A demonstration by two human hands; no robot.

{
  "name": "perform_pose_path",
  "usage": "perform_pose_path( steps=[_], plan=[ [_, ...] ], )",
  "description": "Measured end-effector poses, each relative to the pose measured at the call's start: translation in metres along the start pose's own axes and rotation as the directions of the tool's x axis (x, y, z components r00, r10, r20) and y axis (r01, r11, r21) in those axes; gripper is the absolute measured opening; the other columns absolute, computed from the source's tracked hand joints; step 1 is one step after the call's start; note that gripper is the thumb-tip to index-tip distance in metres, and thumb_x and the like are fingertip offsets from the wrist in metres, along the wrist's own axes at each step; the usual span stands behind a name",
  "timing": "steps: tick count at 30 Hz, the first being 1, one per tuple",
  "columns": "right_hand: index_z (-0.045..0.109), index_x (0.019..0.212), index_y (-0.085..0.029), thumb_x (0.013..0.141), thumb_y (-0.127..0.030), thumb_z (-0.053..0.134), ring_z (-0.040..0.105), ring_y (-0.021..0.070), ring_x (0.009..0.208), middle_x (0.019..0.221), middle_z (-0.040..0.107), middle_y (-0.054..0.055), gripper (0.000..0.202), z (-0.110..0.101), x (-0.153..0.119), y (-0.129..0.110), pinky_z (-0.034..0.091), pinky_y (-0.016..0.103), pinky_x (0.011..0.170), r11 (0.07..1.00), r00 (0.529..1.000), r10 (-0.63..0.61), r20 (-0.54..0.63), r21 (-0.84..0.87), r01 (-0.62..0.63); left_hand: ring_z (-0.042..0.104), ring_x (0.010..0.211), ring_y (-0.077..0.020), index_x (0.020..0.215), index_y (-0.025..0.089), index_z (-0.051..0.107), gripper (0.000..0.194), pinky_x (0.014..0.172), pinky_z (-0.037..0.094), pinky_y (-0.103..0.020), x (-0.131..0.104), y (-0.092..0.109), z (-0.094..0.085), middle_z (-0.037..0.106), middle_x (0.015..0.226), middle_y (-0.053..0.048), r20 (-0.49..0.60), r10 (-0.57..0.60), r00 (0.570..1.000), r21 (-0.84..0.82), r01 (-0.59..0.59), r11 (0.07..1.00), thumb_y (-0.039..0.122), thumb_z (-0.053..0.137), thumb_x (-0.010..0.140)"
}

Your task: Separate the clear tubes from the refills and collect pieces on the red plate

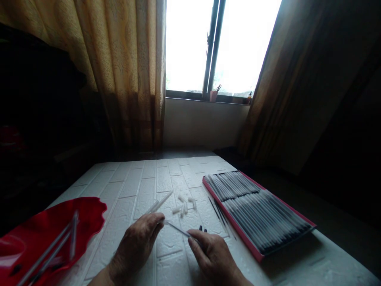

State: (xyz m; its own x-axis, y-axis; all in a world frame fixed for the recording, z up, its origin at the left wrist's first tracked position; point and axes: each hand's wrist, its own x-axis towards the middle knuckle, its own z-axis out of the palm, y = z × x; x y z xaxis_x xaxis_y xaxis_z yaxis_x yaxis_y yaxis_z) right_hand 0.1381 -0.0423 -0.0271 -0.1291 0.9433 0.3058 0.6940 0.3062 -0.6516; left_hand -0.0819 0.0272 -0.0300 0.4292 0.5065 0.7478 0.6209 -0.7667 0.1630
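My left hand (138, 238) and my right hand (211, 252) meet over the near middle of the table, each closed on one end of a slim clear pen (177, 228). The pen slants between them; its ends are hidden by my fingers. Just beyond my left hand lie clear pen tubes (162, 201). Several short whitish translucent caps (185, 208) lie scattered ahead of both hands. Small black plugs (203, 228) show right behind my right hand's fingers. Thin dark refills (218, 212) lie to its right, alongside the box.
A red-edged box (251, 242) filled with rows of pens lies on the right of the white brick-patterned table (119, 190). At left, a red scalloped tray (92, 206) holds a few pens. Behind are curtains (127, 71) and a window with a cup (213, 95) on its sill.
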Motion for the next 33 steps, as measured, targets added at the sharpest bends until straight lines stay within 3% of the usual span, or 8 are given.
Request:
perform_pose_path(
  steps=[5, 9, 11, 16, 21, 26, 29, 33],
  plan=[
    [0.068, 0.09, -0.021, 0.091, -0.038, 0.041, 0.061, 0.0143, 0.059, 0.065, 0.068, 0.002, 0.032, -0.003, -0.001, 0.001, 0.037, 0.021, 0.055, 1.0, 0.998, -0.017, 0.066, -0.002, 0.018, 0.068, 0.079, -0.0156, 0.099, 0.024, 0.065, 0.021, 0.07, 0.056, -0.024, 0.011, 0.002, -0.012, 0.071, 0.089, -0.004, 0.206, -0.088, 0.975, -0.334, 0.154, 0.93, 0.035, 0.047, 0.093],
    [0.064, 0.086, -0.018, 0.094, -0.044, 0.033, 0.058, 0.0127, 0.062, 0.068, 0.065, 0.002, 0.042, -0.002, -0.002, -0.002, 0.037, 0.02, 0.056, 0.994, 0.985, -0.091, 0.147, 0.08, 0.079, 0.049, 0.045, -0.007, 0.092, 0.02, 0.066, 0.032, 0.041, 0.039, -0.016, 0.018, 0.004, -0.025, 0.06, 0.06, 0.004, 0.53, -0.302, 0.792, -0.605, 0.603, 0.52, 0.049, 0.059, 0.083],
    [0.063, 0.082, -0.018, 0.094, -0.05, 0.027, 0.056, 0.0123, 0.057, 0.063, 0.061, 0.002, 0.049, 0.004, -0.003, -0.003, 0.035, 0.02, 0.053, 0.99, 0.978, -0.127, 0.165, 0.09, 0.113, 0.043, 0.041, -0.0048, 0.089, 0.019, 0.066, 0.037, 0.038, 0.033, -0.014, 0.018, 0.008, -0.026, 0.054, 0.054, 0.006, 0.595, -0.371, 0.713, -0.645, 0.699, 0.31, 0.054, 0.063, 0.079],
    [0.062, 0.091, -0.018, 0.095, -0.056, 0.015, 0.051, 0.0124, 0.048, 0.057, 0.058, 0.001, 0.06, 0.028, -0.004, -0.004, 0.03, 0.023, 0.048, 0.982, 0.981, -0.164, 0.107, 0.111, 0.152, 0.063, 0.067, -0.0116, 0.084, 0.019, 0.068, 0.037, 0.055, 0.049, -0.019, 0.018, 0.022, -0.007, 0.069, 0.08, -0.001, 0.511, -0.551, 0.66, -0.794, 0.608, -0.007, 0.053, 0.071, 0.073],
    [0.063, 0.095, -0.016, 0.095, -0.056, 0.013, 0.06, 0.0154, 0.055, 0.065, 0.066, 0.006, 0.063, 0.037, -0.001, -0.006, 0.036, 0.023, 0.052, 0.987, 0.987, -0.128, 0.095, 0.105, 0.118, 0.071, 0.08, -0.0159, 0.088, 0.017, 0.069, 0.013, 0.072, 0.056, -0.026, 0.024, 0.036, 0.005, 0.075, 0.085, -0.005, 0.625, -0.64, 0.447, -0.761, 0.534, -0.37, 0.029, 0.066, 0.084],
    [0.063, 0.084, -0.018, 0.095, -0.054, 0.014, 0.066, 0.0171, 0.067, 0.071, 0.07, 0.008, 0.062, 0.041, 0.002, -0.009, 0.04, 0.022, 0.06, 0.996, 0.996, -0.03, 0.078, 0.085, 0.023, 0.072, 0.069, -0.0139, 0.085, 0.013, 0.067, 0.02, 0.064, 0.059, -0.022, 0.035, 0.049, 0.004, 0.075, 0.08, -0.006, 0.614, -0.755, 0.23, -0.744, 0.49, -0.455, 0.009, 0.049, 0.092],
    [0.063, 0.082, -0.018, 0.095, -0.048, 0.019, 0.067, 0.0179, 0.07, 0.073, 0.071, 0.008, 0.055, 0.039, 0.004, -0.013, 0.041, 0.023, 0.061, 0.999, 0.997, 0.011, 0.081, 0.051, -0.015, 0.072, 0.062, -0.0149, 0.081, 0.012, 0.065, 0.018, 0.059, 0.06, -0.023, 0.036, 0.051, 0.006, 0.074, 0.073, -0.004, 0.6, -0.777, 0.189, -0.756, 0.452, -0.474, 0.005, 0.052, 0.09],
    [0.063, 0.083, -0.018, 0.094, -0.041, 0.025, 0.069, 0.0191, 0.074, 0.076, 0.072, 0.009, 0.046, 0.035, 0.006, -0.017, 0.04, 0.023, 0.061, 1.0, 0.988, 0.016, 0.153, 0.011, -0.017, 0.071, 0.057, -0.0151, 0.076, 0.012, 0.064, 0.018, 0.055, 0.06, -0.023, 0.034, 0.049, 0.01, 0.073, 0.068, -0.004, 0.595, -0.781, 0.19, -0.761, 0.445, -0.472, 0.004, 0.054, 0.089]
  ],
)
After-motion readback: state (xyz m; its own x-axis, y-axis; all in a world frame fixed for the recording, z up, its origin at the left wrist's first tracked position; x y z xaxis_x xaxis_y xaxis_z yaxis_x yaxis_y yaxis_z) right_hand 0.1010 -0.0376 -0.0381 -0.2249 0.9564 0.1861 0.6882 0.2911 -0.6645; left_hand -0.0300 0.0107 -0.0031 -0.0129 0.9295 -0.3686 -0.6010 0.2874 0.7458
